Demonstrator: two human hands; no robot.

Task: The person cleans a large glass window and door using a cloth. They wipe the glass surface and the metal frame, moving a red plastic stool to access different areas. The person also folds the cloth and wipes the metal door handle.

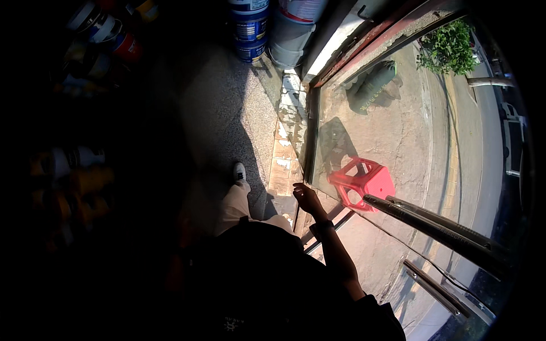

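In the head view, the right hand (309,199) hung in front of the body, its back in deep shade, with a dark wristband (322,227) above it. The fingers were loosely bent and parted, closed on nothing that could be seen. The left hand was lost in the darkness to the left, so its grip could not be told.

Nearest to the right hand in the view were the dark frame (311,133) of a glass door and a strip of worn tiles (282,167), white at the far end and tan closer in. Whether the hand touched the frame could not be made out. Tubular metal door handles (424,224) slanted across the right side, well apart from the fingers. A red plastic stool (375,186) showed through the glass on sunlit paving, appearing upright, its seat overlapped by a handle's tip.

A white sneaker (239,171) and light trousers (235,203) showed beside the tiles on a speckled floor (259,108). At the top, blue buckets (251,29) were stacked beside grey-white buckets (289,40). A leafy tree (447,48) stood outside at the upper right.
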